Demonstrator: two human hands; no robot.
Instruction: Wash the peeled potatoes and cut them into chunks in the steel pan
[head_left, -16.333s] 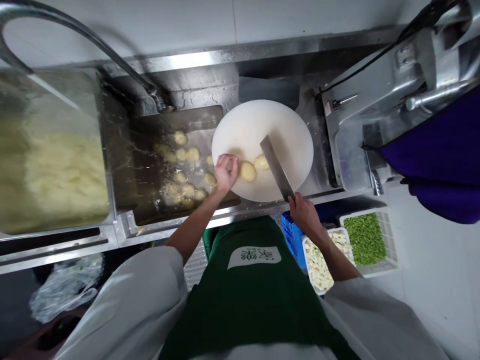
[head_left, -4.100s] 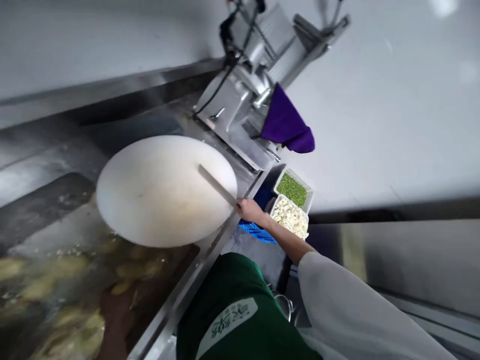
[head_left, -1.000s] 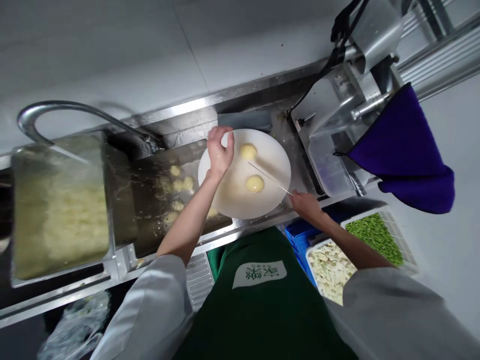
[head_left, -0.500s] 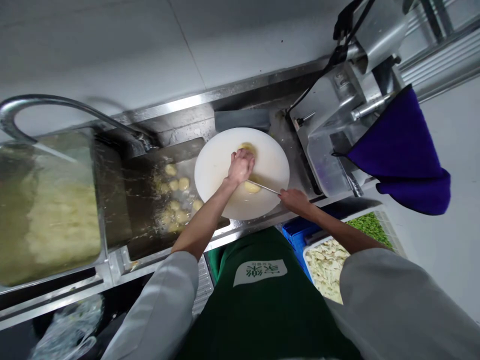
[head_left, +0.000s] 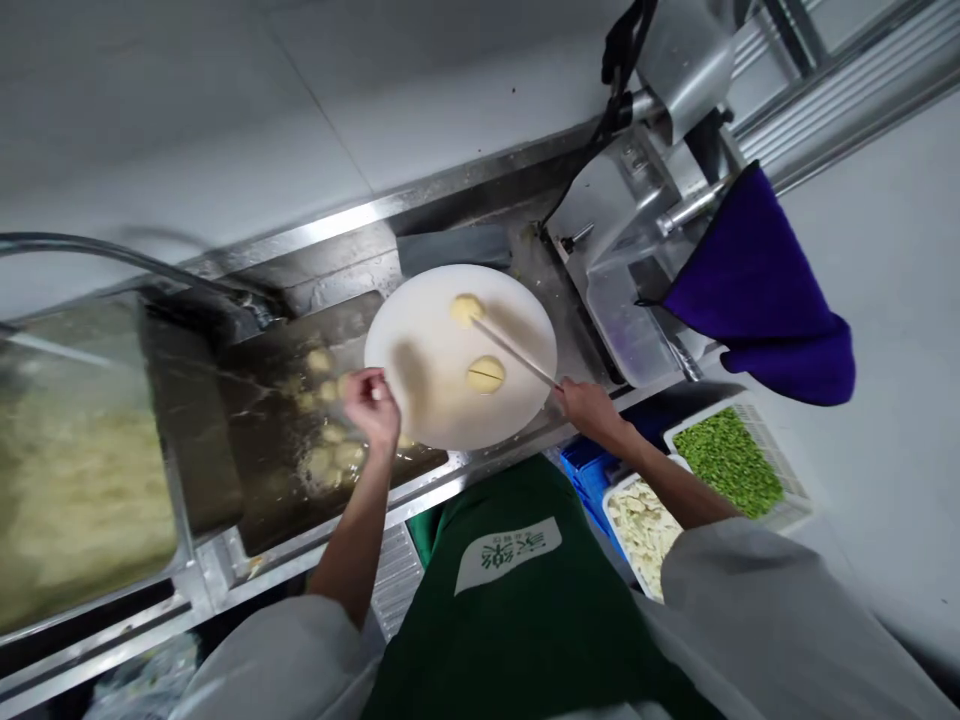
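Note:
A round white cutting board (head_left: 435, 420) lies across the edge of the sink. My right hand (head_left: 589, 405) is closed round the handle of a kitchen knife (head_left: 516, 352), at the board's right side. The blade points up and left, its tip at a peeled potato (head_left: 466, 307). Nearer to me lies another potato (head_left: 486, 374) with a dark cut line across it. My left hand (head_left: 373, 408) is over the board's left edge, beside the sink, with its fingers curled in. A small pale spot shows at its fingers; I cannot tell what it is.
Several peeled potatoes (head_left: 330, 460) lie in water in the sink (head_left: 262, 430). On the left, a tub (head_left: 180, 490) holds pale food under a running tap (head_left: 135, 258). A metal machine (head_left: 600, 200) with a purple cloth (head_left: 765, 300) stands right. Below are baskets of chopped greens (head_left: 727, 460) and pale slices (head_left: 641, 525).
My left hand has left the potatoes and moved left to the board's edge by the sink. The knife has shifted from the nearer potato to the farther one. The camera view has turned slightly.

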